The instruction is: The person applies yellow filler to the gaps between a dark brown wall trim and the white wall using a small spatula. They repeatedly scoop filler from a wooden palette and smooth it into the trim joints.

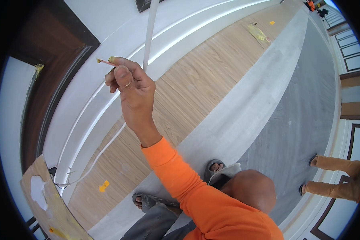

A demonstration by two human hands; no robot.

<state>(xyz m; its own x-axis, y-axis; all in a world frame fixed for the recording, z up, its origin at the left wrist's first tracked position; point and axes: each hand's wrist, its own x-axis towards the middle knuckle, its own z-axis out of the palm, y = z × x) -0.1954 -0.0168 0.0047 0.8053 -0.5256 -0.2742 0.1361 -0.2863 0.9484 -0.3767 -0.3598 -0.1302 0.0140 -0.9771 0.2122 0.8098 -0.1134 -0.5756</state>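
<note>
My right hand (134, 86), in an orange sleeve, is raised at the upper left, closed in a pinch. Between thumb and fingers it holds a thin reddish strip (105, 62) with yellow paste on its tip; its exact kind is unclear. Yellow paste also marks a fingertip. Left of the hand is a dark brown wooden frame (62, 40), beside a white wall edge smeared with yellow filler (39, 70). At the lower left a tan board (64, 216) carries a white patch and yellow smears. My left hand is out of sight.
A white pole (151, 34) rises behind my hand, and a white cable (102, 154) runs along the skirting. The wood-look floor (196, 88) bears a yellow arrow (104, 186) and a stained sheet (259, 34). A person in brown trousers (340, 166) stands at right.
</note>
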